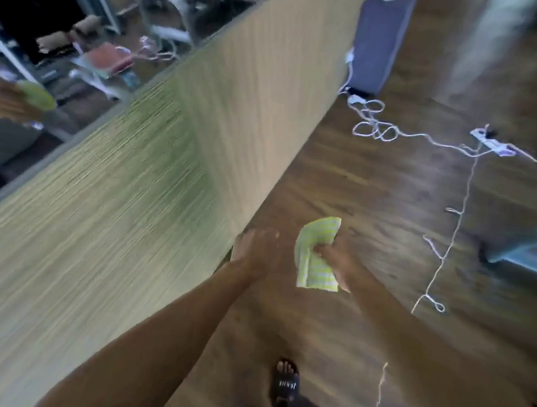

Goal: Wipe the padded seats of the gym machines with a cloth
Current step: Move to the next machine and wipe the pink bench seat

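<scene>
The picture is blurred by motion. My right hand (337, 260) grips a folded yellow-green striped cloth (316, 253) out in front of me, above the wooden floor. My left hand (256, 245) hangs just left of it with loosely spread fingers and holds nothing, close to the foot of a tan wall (171, 166). A purple-grey padded bench (379, 39) lies on the floor far ahead. No hand touches any padded seat.
White cables (378, 125) and a power strip (492, 144) trail across the dark wood floor (378, 188) ahead right. A grey metal machine base (527, 247) juts in at right. A mirror (63, 32) above the wall reflects gym equipment. My sandalled foot (286, 384) is below.
</scene>
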### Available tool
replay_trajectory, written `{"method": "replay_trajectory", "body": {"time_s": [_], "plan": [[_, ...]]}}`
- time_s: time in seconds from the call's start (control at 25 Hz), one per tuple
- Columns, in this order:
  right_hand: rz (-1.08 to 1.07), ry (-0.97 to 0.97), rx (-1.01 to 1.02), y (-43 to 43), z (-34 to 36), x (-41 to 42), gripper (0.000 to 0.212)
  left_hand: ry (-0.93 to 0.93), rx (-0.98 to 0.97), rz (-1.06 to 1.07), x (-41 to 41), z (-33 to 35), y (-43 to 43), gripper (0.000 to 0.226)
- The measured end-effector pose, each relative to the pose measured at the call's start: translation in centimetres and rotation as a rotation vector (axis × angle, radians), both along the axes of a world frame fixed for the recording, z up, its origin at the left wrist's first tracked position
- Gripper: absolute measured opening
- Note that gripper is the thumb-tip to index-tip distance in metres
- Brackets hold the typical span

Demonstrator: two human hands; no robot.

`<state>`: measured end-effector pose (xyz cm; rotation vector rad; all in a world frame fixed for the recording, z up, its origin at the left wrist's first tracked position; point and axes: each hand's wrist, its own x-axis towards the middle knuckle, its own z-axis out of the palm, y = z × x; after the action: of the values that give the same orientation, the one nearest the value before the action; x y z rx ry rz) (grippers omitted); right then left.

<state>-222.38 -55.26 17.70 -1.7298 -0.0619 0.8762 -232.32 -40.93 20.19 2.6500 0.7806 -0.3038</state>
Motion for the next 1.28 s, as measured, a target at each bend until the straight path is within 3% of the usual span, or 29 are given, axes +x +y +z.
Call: {"method": "replay_trajectory", "body": {"time_s": [0.32,0.52,0.72,1.0,1.28], "plan": [[-0.328,0.008,-0.088,1.4,-1.7,21.9,0.034,0.023,0.004,-0.250,26.2,-0.9,4.0,0.040],[-0.485,-0.018,-0.086,2.6,-3.3,38.2,0.058,-0.015,-0.008,-0.444,44.2,-1.2,6.1,0.039],[-0.643,-0.028,-0.092,2.3,2.7,50.6,0.017,-0.019,0.009,-0.596,61.0,0.6,6.5,0.039],[-0.898,0.009,-0.080,-5.9,0.3,66.6,0.016,-0.050,0.088,-0.864,81.2,1.1,-2.8,0.030],[-1.135,0.048,-0.054,-16.6,0.3,76.1,0.017,-0.055,0.066,-1.144,94.0,-0.1,-16.6,0.034]]}}
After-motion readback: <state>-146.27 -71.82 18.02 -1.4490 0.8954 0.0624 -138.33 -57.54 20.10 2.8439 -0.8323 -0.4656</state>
